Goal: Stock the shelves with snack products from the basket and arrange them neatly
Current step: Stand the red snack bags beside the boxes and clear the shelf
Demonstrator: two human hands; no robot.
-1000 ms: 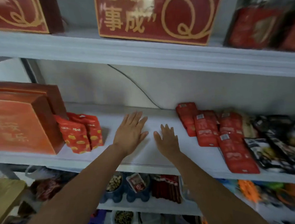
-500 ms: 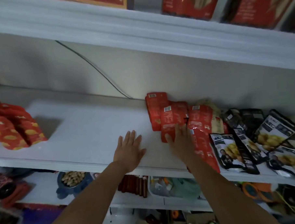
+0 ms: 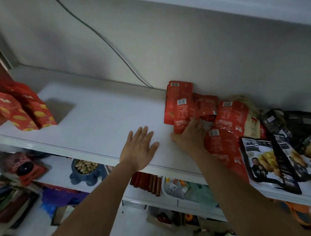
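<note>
Two hands on the white shelf board [image 3: 101, 111]: the left hand [image 3: 140, 150] lies flat, fingers spread, while the right hand [image 3: 189, 136], just beside it, grips the near end of a red foil snack packet [image 3: 182, 113] whose length runs toward the back wall [image 3: 183, 45].

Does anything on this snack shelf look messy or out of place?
Yes. The red packets lie jumbled, overlapping at different angles, and a dark packet seems to poke over the front edge of the shelf.

Five red flat packets [image 3: 179, 99], two red-and-yellow standing bags [image 3: 21, 113], perhaps four black packets [image 3: 260, 159], one bowl of peanuts [image 3: 77, 178]
</note>
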